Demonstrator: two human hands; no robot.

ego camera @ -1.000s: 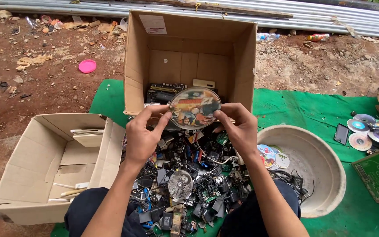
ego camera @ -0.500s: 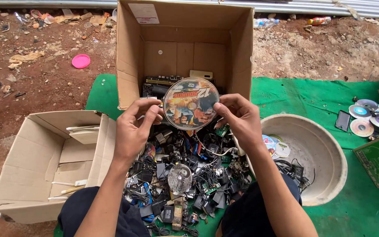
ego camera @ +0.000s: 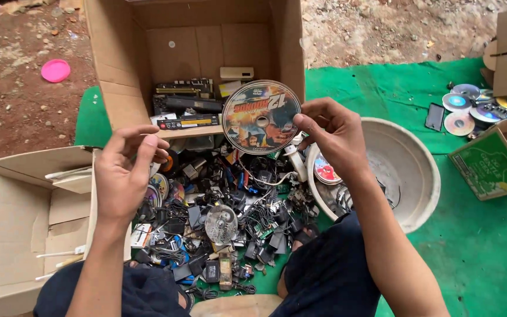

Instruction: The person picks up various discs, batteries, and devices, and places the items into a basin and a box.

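Note:
My right hand [ego camera: 334, 136] pinches the right edge of a printed disc [ego camera: 260, 117], holding it up in front of the tall cardboard box [ego camera: 118, 70]. Off to the left hovers my left hand [ego camera: 125, 170], fingers loosely curled and holding nothing, apart from the disc. Beneath both hands lies a heap of black cables, chargers and small electronic parts [ego camera: 224, 211] on the green mat, with a clear disc [ego camera: 221, 224] among them.
An open flat cardboard box [ego camera: 24, 217] sits at the left. A pale round basin [ego camera: 406, 170] at the right holds a disc and wires. Several loose discs [ego camera: 467, 111] and a green carton [ego camera: 491, 164] lie far right. A pink lid [ego camera: 56, 70] rests on the dirt.
My left hand has let go of the disc and dropped to the left. The right hand alone now holds it, shifted slightly right. The view has tilted down.

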